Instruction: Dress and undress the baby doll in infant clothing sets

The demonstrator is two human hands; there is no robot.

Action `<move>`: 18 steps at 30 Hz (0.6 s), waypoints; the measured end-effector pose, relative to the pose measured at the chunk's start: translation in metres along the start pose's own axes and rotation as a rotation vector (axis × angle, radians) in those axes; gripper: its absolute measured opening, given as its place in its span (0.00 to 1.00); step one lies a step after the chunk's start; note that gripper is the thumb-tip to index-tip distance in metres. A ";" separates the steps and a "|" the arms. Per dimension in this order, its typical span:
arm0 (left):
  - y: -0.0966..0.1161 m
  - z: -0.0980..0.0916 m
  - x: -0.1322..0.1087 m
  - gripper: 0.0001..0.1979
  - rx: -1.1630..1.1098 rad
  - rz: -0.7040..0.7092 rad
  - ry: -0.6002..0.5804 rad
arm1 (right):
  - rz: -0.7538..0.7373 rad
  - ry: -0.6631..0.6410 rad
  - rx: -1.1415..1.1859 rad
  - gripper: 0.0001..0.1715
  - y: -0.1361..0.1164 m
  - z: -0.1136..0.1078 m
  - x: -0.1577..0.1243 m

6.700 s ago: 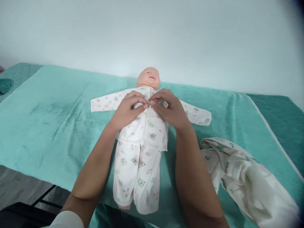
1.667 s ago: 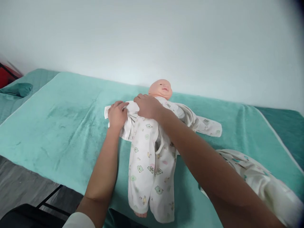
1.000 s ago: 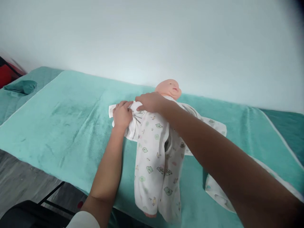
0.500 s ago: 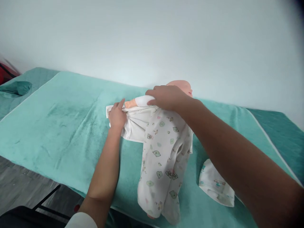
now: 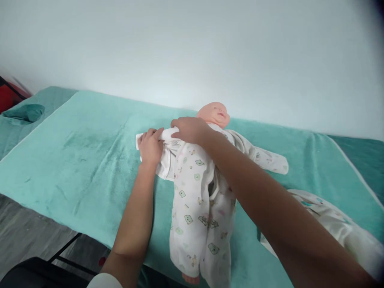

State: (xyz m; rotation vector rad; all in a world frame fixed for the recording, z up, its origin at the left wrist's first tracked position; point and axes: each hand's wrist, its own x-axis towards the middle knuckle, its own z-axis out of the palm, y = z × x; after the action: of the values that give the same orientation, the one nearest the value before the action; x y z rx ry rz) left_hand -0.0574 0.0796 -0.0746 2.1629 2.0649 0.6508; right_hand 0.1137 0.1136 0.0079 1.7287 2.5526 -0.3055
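A baby doll [image 5: 213, 114] lies on its back on a teal towel [image 5: 84, 152], dressed in white printed trousers [image 5: 195, 216] and an opened white printed jacket [image 5: 258, 157]. My left hand [image 5: 150, 146] is closed on the jacket's emptied sleeve at the doll's left side. My right hand [image 5: 189, 130] reaches across the chest and grips the doll's upper arm in its white undershirt sleeve. The jacket's other sleeve lies spread out to the right.
A second crumpled white printed garment [image 5: 330, 228] lies on the towel at the lower right. A dark green folded cloth [image 5: 25, 112] sits at the far left. The towel's front edge hangs over a dark frame [image 5: 64, 250]. A pale wall stands behind.
The doll, rolled onto its side half a second ago, has turned back face up. Earlier both hands worked the jacket's front; now the jacket is open and one arm is out of its sleeve.
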 end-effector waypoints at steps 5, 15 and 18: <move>-0.003 0.003 0.003 0.24 -0.003 -0.035 -0.005 | 0.152 0.323 0.423 0.19 0.039 0.013 -0.045; 0.001 0.003 0.001 0.26 0.010 -0.032 0.000 | 0.408 0.764 0.391 0.24 0.118 0.104 -0.132; 0.005 0.001 -0.001 0.29 0.052 -0.024 -0.017 | 0.484 0.718 0.356 0.26 0.120 0.100 -0.129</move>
State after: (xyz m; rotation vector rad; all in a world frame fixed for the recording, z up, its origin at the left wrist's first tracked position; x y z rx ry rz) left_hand -0.0525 0.0783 -0.0740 2.1588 2.1191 0.5802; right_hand 0.2658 0.0198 -0.0879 2.9637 2.4255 -0.1260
